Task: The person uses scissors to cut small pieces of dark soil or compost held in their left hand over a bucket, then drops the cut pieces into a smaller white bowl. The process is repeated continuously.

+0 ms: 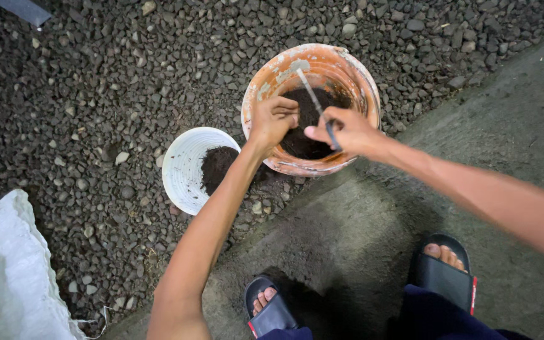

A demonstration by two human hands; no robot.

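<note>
Down on the grey gravel, a paint-stained orange plastic bucket (313,69) holds dark soil; the left hand (272,119) grips its near rim; the right hand (341,131) clasps a thin metal trowel (315,104) dug into the soil; just beside stands a small white plastic pot (187,167), partly filled with soil.

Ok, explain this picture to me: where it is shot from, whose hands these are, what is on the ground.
One camera sits on a person's head and looks down, so both arms are that person's own. The right hand holds a thin tool that reaches into dark soil in an orange bucket. The left hand is curled over the bucket's near rim. Beside it a white pot lies tilted on gravel, with some soil inside. A white sack is at lower left. Below are the person's feet in black sandals on concrete.
</note>
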